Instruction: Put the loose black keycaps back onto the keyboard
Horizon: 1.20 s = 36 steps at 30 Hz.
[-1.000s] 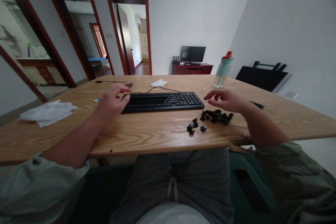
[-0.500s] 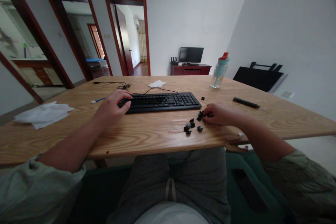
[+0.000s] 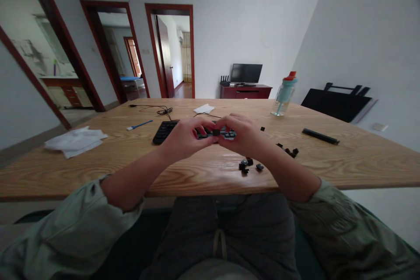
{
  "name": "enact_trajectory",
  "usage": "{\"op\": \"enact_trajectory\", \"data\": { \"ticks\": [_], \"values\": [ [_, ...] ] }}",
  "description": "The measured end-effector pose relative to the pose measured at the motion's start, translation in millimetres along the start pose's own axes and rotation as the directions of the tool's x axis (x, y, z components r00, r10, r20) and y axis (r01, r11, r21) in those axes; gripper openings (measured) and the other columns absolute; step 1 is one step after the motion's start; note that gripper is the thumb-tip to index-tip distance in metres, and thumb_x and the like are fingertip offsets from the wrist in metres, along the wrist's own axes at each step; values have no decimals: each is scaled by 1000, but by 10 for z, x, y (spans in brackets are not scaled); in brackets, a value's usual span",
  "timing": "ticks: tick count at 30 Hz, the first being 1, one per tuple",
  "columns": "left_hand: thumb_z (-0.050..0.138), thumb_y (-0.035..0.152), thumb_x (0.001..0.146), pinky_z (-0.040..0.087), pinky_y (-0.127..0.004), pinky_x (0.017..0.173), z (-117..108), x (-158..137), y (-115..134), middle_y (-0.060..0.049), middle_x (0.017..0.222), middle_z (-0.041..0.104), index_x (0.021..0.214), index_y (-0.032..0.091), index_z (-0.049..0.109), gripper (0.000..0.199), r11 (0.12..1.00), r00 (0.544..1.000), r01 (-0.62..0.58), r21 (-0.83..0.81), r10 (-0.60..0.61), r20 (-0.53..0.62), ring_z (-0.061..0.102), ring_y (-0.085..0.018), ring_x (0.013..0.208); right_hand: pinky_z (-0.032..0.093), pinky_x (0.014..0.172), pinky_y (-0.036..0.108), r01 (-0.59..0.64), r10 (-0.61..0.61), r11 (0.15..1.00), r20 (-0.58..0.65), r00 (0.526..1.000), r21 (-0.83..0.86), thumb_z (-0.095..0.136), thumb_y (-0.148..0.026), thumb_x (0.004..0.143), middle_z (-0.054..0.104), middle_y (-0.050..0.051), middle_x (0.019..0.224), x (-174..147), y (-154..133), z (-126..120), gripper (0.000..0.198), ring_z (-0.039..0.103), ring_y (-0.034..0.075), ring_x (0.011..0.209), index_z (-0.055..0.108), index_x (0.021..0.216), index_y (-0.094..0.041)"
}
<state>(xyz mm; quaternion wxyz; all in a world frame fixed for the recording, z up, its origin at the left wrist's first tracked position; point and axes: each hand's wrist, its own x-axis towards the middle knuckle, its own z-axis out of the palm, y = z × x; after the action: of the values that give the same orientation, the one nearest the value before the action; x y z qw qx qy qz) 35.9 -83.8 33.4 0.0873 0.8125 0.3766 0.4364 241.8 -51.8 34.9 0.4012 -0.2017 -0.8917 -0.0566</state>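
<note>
Between my two hands is a small black keycap (image 3: 215, 132), held up over the keyboard. My left hand (image 3: 188, 137) pinches it from the left with thumb and fingers, and my right hand (image 3: 239, 133) grips it from the right. Behind and below them lies the black keyboard (image 3: 160, 133), its middle and right part mostly hidden by the hands. Several loose keycaps (image 3: 244, 165) are scattered on the table in front of my right forearm. More keycaps (image 3: 292, 152) lie just right of that forearm, and a single keycap (image 3: 262, 129) sits beyond it.
On the wooden table (image 3: 197, 175) are white tissues (image 3: 77, 141), a blue-handled brush (image 3: 139, 125), a coiled cable (image 3: 164, 110), another tissue (image 3: 204, 108), a water bottle (image 3: 284, 94) and a long dark bar (image 3: 320, 136). A monitor (image 3: 246, 73) stands on a far cabinet.
My right hand has left the keycap pile and moved left; my left hand has lifted off the keyboard's left end. Both now meet around one keycap. The view has shifted slightly.
</note>
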Motion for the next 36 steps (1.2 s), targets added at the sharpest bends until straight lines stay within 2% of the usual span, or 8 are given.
{"op": "enact_trajectory", "data": {
  "ticks": [8,13,16,18,20,22,27,36],
  "values": [
    [68,24,83,52,-22,67,-32,4,-202,0,91,73,112,24,72,29,989,994,-102,107,106,-29,62,-9,69,46,73,28,9,-6,999,-73,997,41,62,-19,83,68,3,89,4,98,174,16,60,16,79,64,99,-22],
    [61,30,88,52,-26,78,-302,149,-533,-5,108,72,118,24,72,33,939,987,-157,307,156,27,64,-12,79,43,64,25,-168,185,963,-60,981,210,62,-24,81,68,2,87,-63,250,251,24,52,11,65,60,105,-20],
    [61,40,88,50,-27,74,-641,177,-1042,-7,101,73,110,20,76,33,918,996,64,392,-35,-81,65,-16,79,40,59,25,-316,338,916,-52,940,246,60,-28,82,65,1,83,-108,380,290,30,47,10,59,58,110,-18],
    [64,49,86,48,-28,71,-843,126,-1412,-7,91,75,104,18,78,38,870,956,284,404,-223,-192,64,-18,76,39,59,25,-372,394,893,-40,918,254,59,-29,83,64,1,82,-128,438,316,30,46,10,59,58,111,-18],
    [64,50,85,48,-29,70,-960,45,-1701,-7,84,75,98,17,79,39,811,904,428,399,-387,-184,65,-19,75,39,60,26,-385,400,889,-12,917,250,59,-29,83,64,1,80,-139,469,341,28,47,10,59,60,108,-18],
    [64,45,84,48,-29,74,-983,-25,-1851,-7,90,76,99,16,79,35,790,880,466,399,-462,-113,67,-21,81,38,60,27,-373,380,898,16,925,233,59,-29,82,63,1,78,-146,483,359,25,47,11,59,61,105,-17],
    [60,31,88,50,-29,80,-843,-32,-1801,-8,103,76,113,16,76,33,777,867,406,481,-494,67,69,-21,87,37,59,27,-376,380,897,30,925,234,59,-30,83,61,1,76,-166,504,354,24,47,11,59,63,103,-17],
    [61,30,88,49,-32,88,-817,28,-1860,-10,109,74,109,17,78,30,714,902,236,660,-414,125,67,-24,97,37,59,28,-366,365,908,43,930,204,59,-31,83,61,1,75,-166,506,347,23,47,11,59,64,100,-17]
  ]
}}
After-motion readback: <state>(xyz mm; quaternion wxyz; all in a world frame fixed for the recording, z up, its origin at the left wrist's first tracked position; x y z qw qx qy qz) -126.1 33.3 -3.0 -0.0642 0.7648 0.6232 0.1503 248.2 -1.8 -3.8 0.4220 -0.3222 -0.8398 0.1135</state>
